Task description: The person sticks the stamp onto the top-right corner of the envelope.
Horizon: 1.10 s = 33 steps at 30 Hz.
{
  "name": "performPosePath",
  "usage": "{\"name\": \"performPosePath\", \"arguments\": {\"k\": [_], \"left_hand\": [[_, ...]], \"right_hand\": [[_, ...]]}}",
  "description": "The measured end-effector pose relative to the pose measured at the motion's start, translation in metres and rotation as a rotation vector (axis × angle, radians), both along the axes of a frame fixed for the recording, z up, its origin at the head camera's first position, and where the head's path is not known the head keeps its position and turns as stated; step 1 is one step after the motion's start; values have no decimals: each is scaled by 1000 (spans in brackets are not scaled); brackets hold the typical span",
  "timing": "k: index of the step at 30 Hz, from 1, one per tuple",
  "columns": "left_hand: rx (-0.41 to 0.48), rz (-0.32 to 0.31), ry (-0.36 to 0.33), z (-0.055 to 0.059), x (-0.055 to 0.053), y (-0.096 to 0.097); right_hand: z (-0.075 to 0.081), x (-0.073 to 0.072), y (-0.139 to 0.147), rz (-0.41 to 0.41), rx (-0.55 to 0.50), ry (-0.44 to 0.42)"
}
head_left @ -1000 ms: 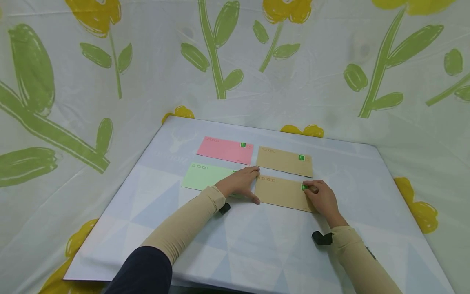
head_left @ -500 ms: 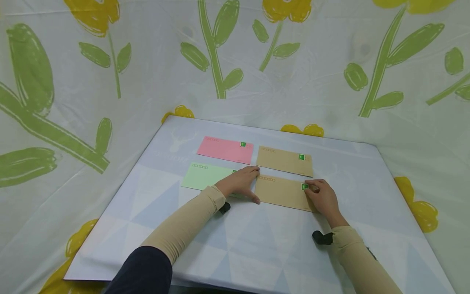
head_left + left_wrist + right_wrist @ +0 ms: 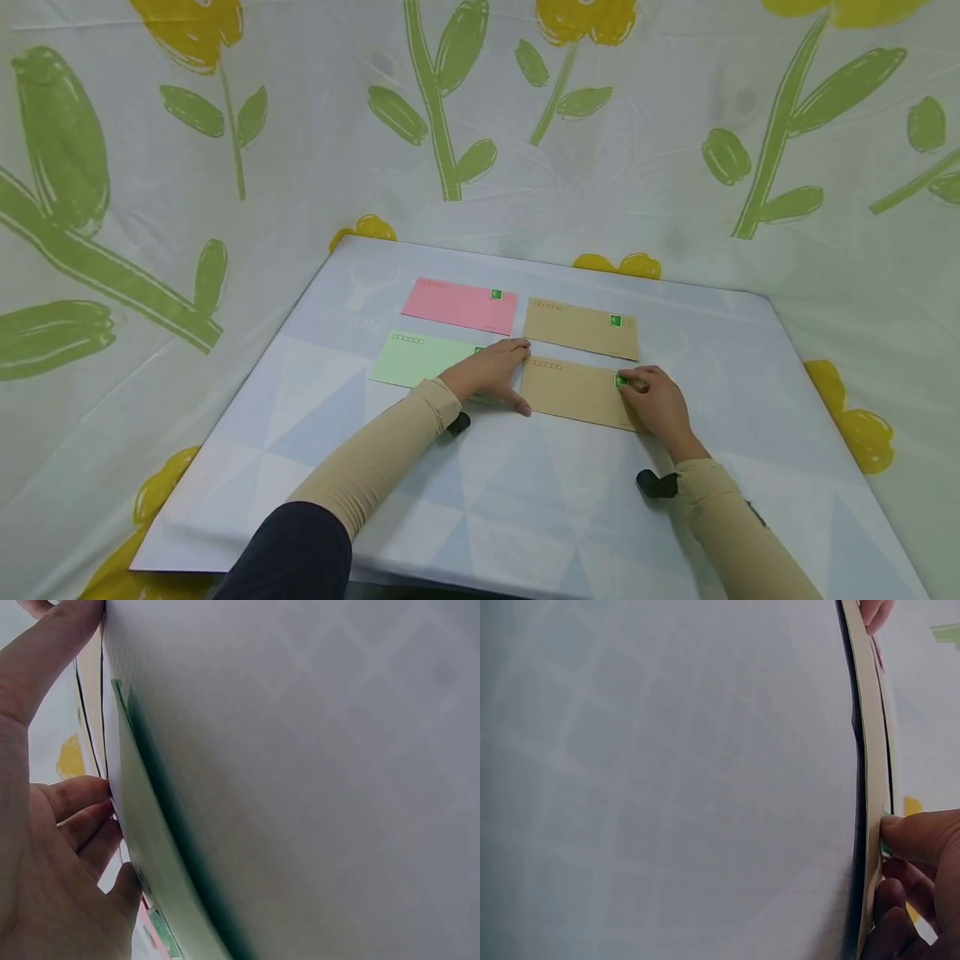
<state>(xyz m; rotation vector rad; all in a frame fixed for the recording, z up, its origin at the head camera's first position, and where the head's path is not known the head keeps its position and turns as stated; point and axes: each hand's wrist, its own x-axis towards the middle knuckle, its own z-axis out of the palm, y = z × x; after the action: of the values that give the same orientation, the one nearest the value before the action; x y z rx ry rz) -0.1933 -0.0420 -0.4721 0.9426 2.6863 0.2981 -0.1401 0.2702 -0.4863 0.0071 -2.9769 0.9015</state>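
A brown envelope (image 3: 566, 392) lies flat on the table in the head view, its printed boxes at the upper left. My left hand (image 3: 491, 370) spreads thumb and fingers at that envelope's left edge. At the upper right corner, my right hand (image 3: 660, 408) pinches a small green postage stamp (image 3: 620, 380) between thumb and fingers, close over the paper. In the right wrist view the thumb covers most of the stamp (image 3: 886, 846). Beneath the left hand lies a light green envelope (image 3: 412, 358), its stamp mostly hidden. The left wrist view shows this envelope (image 3: 154, 825) edge-on beside the fingers.
Behind, a pink envelope (image 3: 459, 306) and another brown envelope (image 3: 577, 327) each bear a green stamp at the upper right. The table (image 3: 480, 500) has a pale patterned cover. A flower-print curtain (image 3: 300, 125) hangs behind and around it.
The stamp in my right hand has shifted by a tiny amount near the envelope's corner, lately to the left. My left hand has stayed in place.
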Motion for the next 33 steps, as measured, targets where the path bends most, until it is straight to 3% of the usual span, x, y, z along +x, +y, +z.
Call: {"name": "performPosePath", "arguments": {"k": [33], "left_hand": [[-11, -14, 13, 0, -1, 0]], "right_hand": [[-2, 0, 3, 1, 3, -11]]}}
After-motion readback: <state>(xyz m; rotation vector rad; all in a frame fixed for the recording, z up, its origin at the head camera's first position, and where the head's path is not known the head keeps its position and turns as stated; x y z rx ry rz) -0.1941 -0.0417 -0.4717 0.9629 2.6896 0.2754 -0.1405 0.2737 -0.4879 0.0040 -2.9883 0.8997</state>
